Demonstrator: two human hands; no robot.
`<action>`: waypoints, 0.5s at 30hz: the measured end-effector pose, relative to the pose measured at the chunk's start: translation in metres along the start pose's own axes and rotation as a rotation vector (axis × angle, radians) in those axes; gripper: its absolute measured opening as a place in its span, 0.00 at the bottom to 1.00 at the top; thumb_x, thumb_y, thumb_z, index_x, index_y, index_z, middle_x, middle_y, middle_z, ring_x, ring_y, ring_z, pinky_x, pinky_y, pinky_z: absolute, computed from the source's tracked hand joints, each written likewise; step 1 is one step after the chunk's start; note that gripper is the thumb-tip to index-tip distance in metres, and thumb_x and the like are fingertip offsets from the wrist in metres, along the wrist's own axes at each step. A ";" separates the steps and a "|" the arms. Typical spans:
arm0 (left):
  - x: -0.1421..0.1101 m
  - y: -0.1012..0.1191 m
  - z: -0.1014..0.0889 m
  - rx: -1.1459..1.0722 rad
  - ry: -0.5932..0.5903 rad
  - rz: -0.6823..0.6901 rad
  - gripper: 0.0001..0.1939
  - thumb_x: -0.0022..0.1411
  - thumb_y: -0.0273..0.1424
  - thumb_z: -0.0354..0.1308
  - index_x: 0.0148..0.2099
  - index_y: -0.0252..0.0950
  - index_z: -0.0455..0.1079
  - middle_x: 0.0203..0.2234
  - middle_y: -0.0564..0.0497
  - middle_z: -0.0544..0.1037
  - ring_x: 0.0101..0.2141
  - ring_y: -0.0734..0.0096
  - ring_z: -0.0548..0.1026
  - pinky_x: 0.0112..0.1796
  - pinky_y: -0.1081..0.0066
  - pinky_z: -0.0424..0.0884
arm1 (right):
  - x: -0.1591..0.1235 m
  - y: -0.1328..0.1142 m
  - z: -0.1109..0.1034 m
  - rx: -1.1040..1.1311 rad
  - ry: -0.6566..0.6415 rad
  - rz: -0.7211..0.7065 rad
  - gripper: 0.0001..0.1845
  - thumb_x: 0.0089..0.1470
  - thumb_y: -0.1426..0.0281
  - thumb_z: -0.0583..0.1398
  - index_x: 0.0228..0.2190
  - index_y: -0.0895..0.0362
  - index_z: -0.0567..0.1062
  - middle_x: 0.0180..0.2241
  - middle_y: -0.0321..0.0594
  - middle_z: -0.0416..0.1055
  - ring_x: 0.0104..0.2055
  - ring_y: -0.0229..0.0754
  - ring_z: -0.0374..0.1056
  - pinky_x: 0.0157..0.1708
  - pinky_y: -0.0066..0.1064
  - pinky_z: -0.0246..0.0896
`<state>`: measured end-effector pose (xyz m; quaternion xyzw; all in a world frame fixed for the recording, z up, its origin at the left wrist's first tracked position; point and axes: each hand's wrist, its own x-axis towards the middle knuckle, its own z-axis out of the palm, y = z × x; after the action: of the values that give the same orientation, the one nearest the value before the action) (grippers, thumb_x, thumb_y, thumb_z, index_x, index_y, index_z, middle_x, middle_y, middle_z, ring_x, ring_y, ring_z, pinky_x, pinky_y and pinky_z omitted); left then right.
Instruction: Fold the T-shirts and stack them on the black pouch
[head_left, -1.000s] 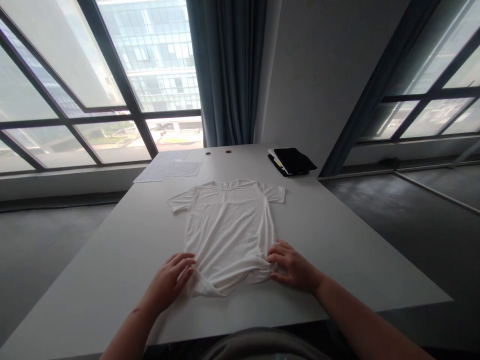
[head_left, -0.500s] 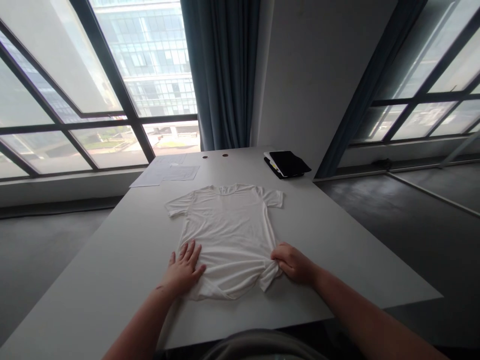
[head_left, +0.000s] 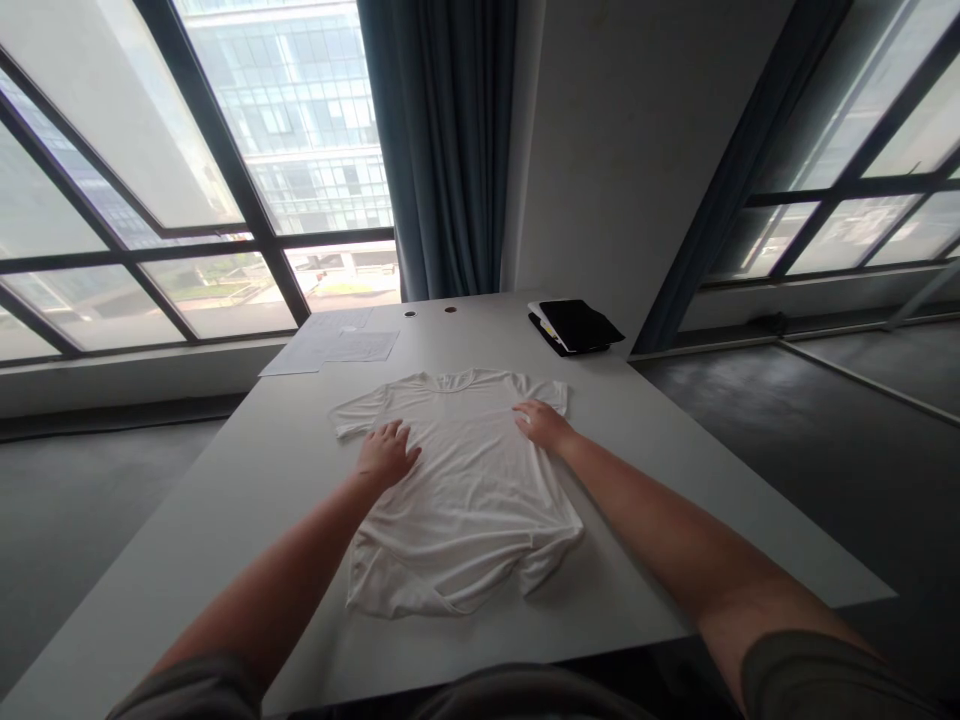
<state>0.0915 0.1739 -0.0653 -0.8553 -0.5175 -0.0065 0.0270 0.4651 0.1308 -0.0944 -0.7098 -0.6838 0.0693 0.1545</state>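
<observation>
A white T-shirt lies spread out on the white table, collar away from me, its near hem rumpled and folded under at the right corner. My left hand rests flat on the shirt's upper left part, below the left sleeve, fingers stretched out. Over on the upper right, my right hand lies flat near the right sleeve with its fingers extended. Neither hand holds anything.
Sheets of paper lie at the table's far left. A black tablet or folder sits on papers at the far right. Two round cable holes are at the far edge. Large windows and a blue curtain stand behind.
Both hands have left the shirt's near hem and slid forward up the shirt to the chest area near the sleeves. The right hand let go of the bunched hem corner.
</observation>
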 end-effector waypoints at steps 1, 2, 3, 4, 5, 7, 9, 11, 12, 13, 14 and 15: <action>0.022 -0.003 0.001 0.003 -0.033 -0.049 0.32 0.71 0.47 0.49 0.71 0.37 0.62 0.72 0.40 0.58 0.68 0.47 0.59 0.65 0.48 0.59 | 0.017 0.004 0.003 -0.013 0.010 0.041 0.25 0.63 0.69 0.55 0.60 0.57 0.74 0.62 0.48 0.70 0.65 0.49 0.63 0.66 0.35 0.52; 0.042 -0.007 0.002 -0.005 -0.064 -0.130 0.34 0.71 0.47 0.48 0.73 0.38 0.58 0.73 0.40 0.55 0.70 0.46 0.56 0.65 0.46 0.58 | 0.032 0.010 0.005 -0.028 0.013 0.096 0.27 0.63 0.70 0.54 0.61 0.58 0.73 0.63 0.50 0.68 0.65 0.50 0.62 0.67 0.36 0.52; 0.059 -0.013 0.004 -0.027 -0.104 -0.220 0.36 0.71 0.48 0.47 0.75 0.39 0.55 0.74 0.40 0.51 0.71 0.46 0.53 0.65 0.45 0.57 | 0.044 0.017 0.007 -0.040 0.007 0.151 0.28 0.64 0.70 0.53 0.63 0.58 0.71 0.64 0.51 0.67 0.65 0.50 0.62 0.66 0.37 0.52; 0.073 -0.020 0.007 -0.058 -0.148 -0.312 0.38 0.71 0.50 0.46 0.76 0.40 0.51 0.75 0.40 0.49 0.72 0.45 0.52 0.65 0.44 0.57 | 0.052 0.025 0.008 -0.051 -0.007 0.203 0.28 0.64 0.69 0.52 0.64 0.57 0.71 0.65 0.51 0.66 0.65 0.51 0.62 0.66 0.39 0.53; 0.084 -0.027 0.011 -0.086 -0.185 -0.384 0.39 0.70 0.52 0.46 0.77 0.41 0.49 0.75 0.40 0.47 0.72 0.44 0.50 0.64 0.41 0.57 | 0.058 0.034 0.010 -0.062 -0.026 0.253 0.28 0.65 0.67 0.51 0.64 0.56 0.70 0.65 0.51 0.66 0.66 0.52 0.62 0.66 0.41 0.53; 0.096 -0.040 0.021 -0.126 -0.228 -0.472 0.42 0.69 0.55 0.44 0.77 0.43 0.47 0.76 0.40 0.45 0.72 0.39 0.48 0.63 0.34 0.55 | 0.063 0.052 0.015 -0.086 -0.057 0.337 0.29 0.67 0.62 0.50 0.66 0.53 0.68 0.68 0.50 0.61 0.68 0.55 0.57 0.68 0.50 0.49; 0.101 -0.050 0.034 -0.140 -0.198 -0.496 0.42 0.68 0.58 0.41 0.77 0.46 0.47 0.76 0.41 0.44 0.72 0.36 0.45 0.61 0.27 0.50 | 0.064 0.066 0.023 -0.119 -0.070 0.406 0.32 0.68 0.55 0.48 0.69 0.48 0.62 0.73 0.48 0.51 0.73 0.58 0.48 0.69 0.59 0.41; 0.102 -0.055 0.047 -0.153 -0.128 -0.499 0.42 0.68 0.59 0.39 0.77 0.47 0.49 0.76 0.41 0.44 0.72 0.34 0.43 0.61 0.22 0.43 | 0.064 0.075 0.031 -0.157 -0.075 0.451 0.35 0.69 0.51 0.44 0.72 0.45 0.55 0.75 0.47 0.42 0.75 0.58 0.40 0.69 0.62 0.35; 0.103 -0.056 0.052 -0.158 -0.097 -0.496 0.42 0.67 0.60 0.39 0.77 0.47 0.49 0.76 0.41 0.45 0.72 0.34 0.43 0.60 0.22 0.41 | 0.065 0.079 0.034 -0.173 -0.079 0.464 0.35 0.69 0.50 0.43 0.72 0.45 0.53 0.76 0.46 0.40 0.76 0.58 0.38 0.69 0.62 0.33; 0.104 -0.057 0.056 -0.163 -0.078 -0.495 0.42 0.67 0.60 0.38 0.77 0.47 0.49 0.76 0.41 0.45 0.72 0.33 0.43 0.60 0.21 0.40 | 0.067 0.081 0.037 -0.185 -0.085 0.470 0.36 0.69 0.49 0.42 0.73 0.44 0.51 0.76 0.46 0.38 0.76 0.57 0.37 0.69 0.62 0.32; 0.106 -0.058 0.059 -0.167 -0.070 -0.495 0.42 0.67 0.60 0.39 0.77 0.47 0.50 0.76 0.40 0.45 0.72 0.33 0.43 0.60 0.21 0.39 | 0.070 0.082 0.039 -0.192 -0.090 0.470 0.36 0.69 0.49 0.41 0.73 0.44 0.51 0.76 0.46 0.38 0.76 0.57 0.36 0.69 0.62 0.32; 0.109 -0.059 0.061 -0.171 -0.067 -0.496 0.43 0.67 0.60 0.39 0.77 0.47 0.50 0.76 0.40 0.45 0.72 0.33 0.43 0.60 0.21 0.38 | 0.073 0.083 0.040 -0.192 -0.095 0.468 0.36 0.69 0.49 0.41 0.73 0.44 0.50 0.76 0.46 0.37 0.76 0.58 0.36 0.69 0.62 0.32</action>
<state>0.0886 0.3008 -0.1193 -0.7011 -0.7095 -0.0282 -0.0652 0.5360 0.2067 -0.1496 -0.8560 -0.5110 0.0710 0.0337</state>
